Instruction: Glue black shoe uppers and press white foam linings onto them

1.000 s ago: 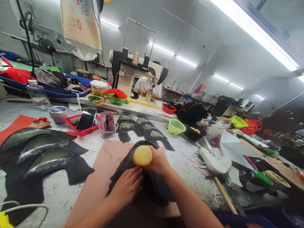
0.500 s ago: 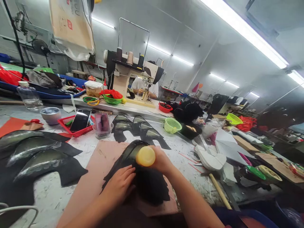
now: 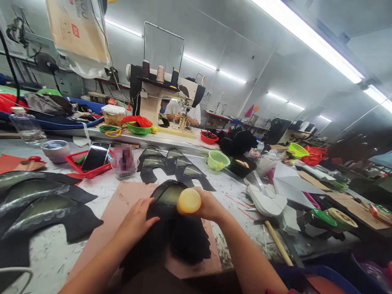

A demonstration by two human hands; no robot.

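A stack of black curved shoe-upper pieces (image 3: 165, 212) lies on a pink board (image 3: 110, 216) in front of me. My right hand (image 3: 208, 204) is closed round a yellowish bottle (image 3: 189, 201), its round end towards me, over the stack; its other end is hidden. My left hand (image 3: 139, 218) rests at the stack's left edge, thumb apart from the fingers, with no object visible in it. The top piece has a shiny olive-toned patch near the bottle.
More black pieces (image 3: 45, 208) lie overlapping at the left, and others (image 3: 174, 165) beyond the board. A red basket (image 3: 92, 173) holds a phone (image 3: 96, 156). A green basket (image 3: 218, 160), a wooden handle (image 3: 278, 243) and a sewing machine (image 3: 165, 98) with a person behind it are nearby.
My left hand has shifted from lying over the stack to its left edge, its thumb now spread. The bottle stays over the stack in my right hand. The view has turned slightly right.
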